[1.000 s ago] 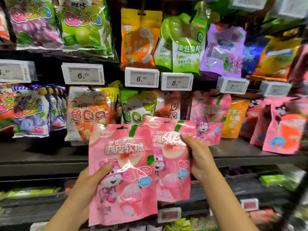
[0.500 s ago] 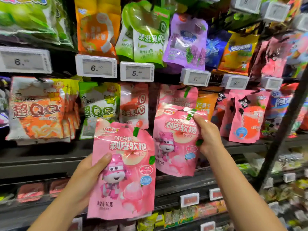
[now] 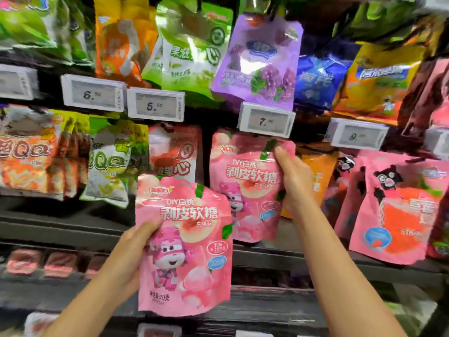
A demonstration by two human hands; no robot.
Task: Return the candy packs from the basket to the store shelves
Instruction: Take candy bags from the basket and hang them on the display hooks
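My left hand (image 3: pixel 131 254) grips the left edge of a pink peach candy pack (image 3: pixel 187 249) with a cartoon robot on it, held upright in front of the shelves. My right hand (image 3: pixel 291 181) holds a second identical pink pack (image 3: pixel 243 181) by its right edge, raised against the middle shelf row just under the "7" price tag (image 3: pixel 266 120). The left pack overlaps the lower left corner of the right one. No basket is in view.
Hanging candy bags fill the shelves: orange and green QQ packs (image 3: pixel 107 161) at left, a red pack (image 3: pixel 175 152) beside the raised one, an orange pack (image 3: pixel 318 171) and pink packs (image 3: pixel 398 210) at right. A dark shelf ledge (image 3: pixel 60 227) runs below.
My right hand has lifted its pink pack up and to the right, close under the "7" tag. The view has shifted right and closer to the shelves. The left hand keeps its pack.
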